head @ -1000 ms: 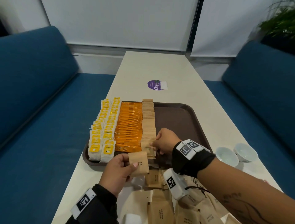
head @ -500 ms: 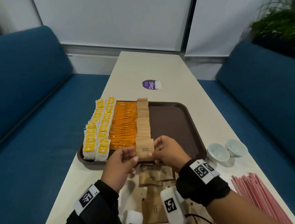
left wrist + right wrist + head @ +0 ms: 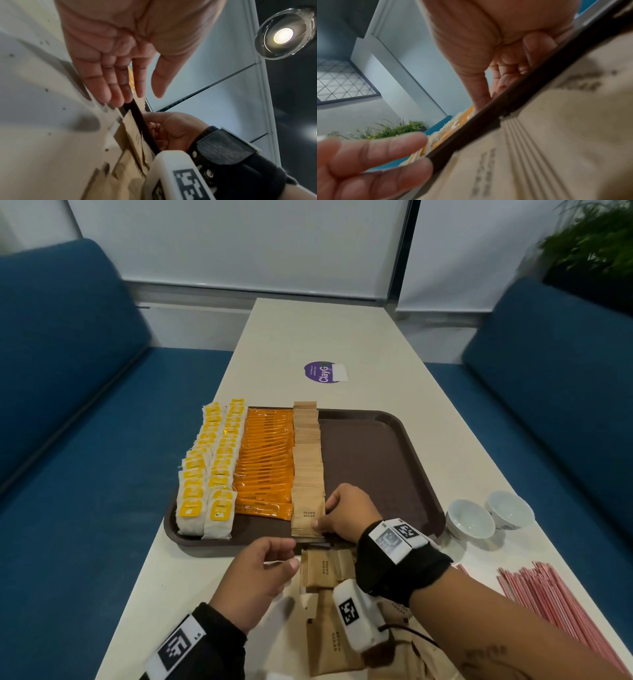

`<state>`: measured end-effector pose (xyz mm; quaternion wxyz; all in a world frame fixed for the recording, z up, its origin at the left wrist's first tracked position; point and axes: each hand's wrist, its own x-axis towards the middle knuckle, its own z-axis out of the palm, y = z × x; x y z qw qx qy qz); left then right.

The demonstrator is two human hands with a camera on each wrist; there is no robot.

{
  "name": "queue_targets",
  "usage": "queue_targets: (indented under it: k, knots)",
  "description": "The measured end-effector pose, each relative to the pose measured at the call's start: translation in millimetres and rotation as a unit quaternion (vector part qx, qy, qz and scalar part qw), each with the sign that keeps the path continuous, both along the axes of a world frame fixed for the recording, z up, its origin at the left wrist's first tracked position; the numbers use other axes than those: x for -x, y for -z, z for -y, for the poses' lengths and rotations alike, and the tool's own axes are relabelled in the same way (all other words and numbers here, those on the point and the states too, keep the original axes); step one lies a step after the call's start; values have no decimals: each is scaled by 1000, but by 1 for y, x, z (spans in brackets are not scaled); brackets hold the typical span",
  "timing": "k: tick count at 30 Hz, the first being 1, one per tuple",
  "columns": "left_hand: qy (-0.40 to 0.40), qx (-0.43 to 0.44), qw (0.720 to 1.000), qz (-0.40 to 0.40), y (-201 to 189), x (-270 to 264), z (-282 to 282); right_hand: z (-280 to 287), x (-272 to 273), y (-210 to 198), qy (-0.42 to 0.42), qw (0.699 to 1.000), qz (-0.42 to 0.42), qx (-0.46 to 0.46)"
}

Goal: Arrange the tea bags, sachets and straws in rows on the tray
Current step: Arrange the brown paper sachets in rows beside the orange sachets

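A brown tray [image 3: 424, 474] holds two rows of yellow tea bags [image 3: 212, 470], a row of orange coffee sachets [image 3: 267, 470] and a row of brown sugar sachets [image 3: 308, 453]. My right hand [image 3: 324, 513] pinches the right edge of the front brown sugar sachet [image 3: 306, 513], which lies at the near end of its row. My left hand [image 3: 292, 554] hovers just in front of the tray's near rim with relaxed fingers and holds nothing. In the left wrist view, the left hand [image 3: 149, 94] shows straight fingers and an empty palm.
Loose brown sugar sachets [image 3: 323, 573] lie heaped on the table under my wrists. Pink straws [image 3: 555, 607] lie at the right front. Two white bowls [image 3: 471, 517] stand right of the tray. The tray's right half is bare. Blue benches flank the table.
Both hands held the sachet over the row's near end; it now lies flat on the row. My left hand has let go and drawn back off the tray.
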<state>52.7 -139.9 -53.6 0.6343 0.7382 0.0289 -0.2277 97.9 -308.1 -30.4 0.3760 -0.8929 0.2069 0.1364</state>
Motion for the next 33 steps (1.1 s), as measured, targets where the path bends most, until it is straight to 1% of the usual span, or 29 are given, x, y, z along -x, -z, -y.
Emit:
queue_targets:
  k: [3, 6, 9, 10, 12, 14, 15, 17, 20, 22, 24, 25, 27, 29, 33]
  knots:
    - [13, -10, 1000, 0, -2, 2, 2, 4, 6, -19, 17, 998, 31, -47]
    - [35, -23, 999, -1, -7, 5, 5, 19, 24, -65, 6, 990, 104, -91]
    - [75, -65, 995, 23, -13, 9, 11, 42, 53, -113, 35, 970, 172, -167]
    - [90, -78, 992, 33, -15, 10, 13, 51, 63, -124, 43, 964, 194, -178]
    - [122, -110, 985, 53, -18, 15, 18, 69, 85, -132, 54, 960, 227, -157]
    - [159, -165, 971, 72, -21, 20, 23, 84, 107, -124, 58, 967, 225, -103]
    - [178, -205, 958, 89, -21, 23, 24, 90, 117, -116, 57, 973, 208, -81]
    - [208, -282, 929, 123, -21, 28, 27, 99, 138, -95, 45, 986, 153, -58]
    - [234, -325, 906, 136, -21, 32, 29, 108, 170, -64, 14, 999, 48, -7]
    - [255, -360, 886, 140, -20, 35, 31, 109, 190, -49, -31, 998, -19, 47]
    - [272, -400, 863, 144, -21, 36, 35, 106, 206, -37, -81, 989, -65, 101]
    - [280, -417, 852, 147, -22, 38, 38, 103, 212, -31, -104, 984, -75, 126]
    - [296, -440, 834, 154, -25, 40, 44, 98, 218, -24, -122, 979, -65, 148]
    - [307, -451, 822, 164, -27, 41, 49, 94, 218, -19, -111, 984, -36, 132]
    - [318, -458, 812, 171, -27, 44, 54, 85, 205, -8, -80, 993, -10, 86]
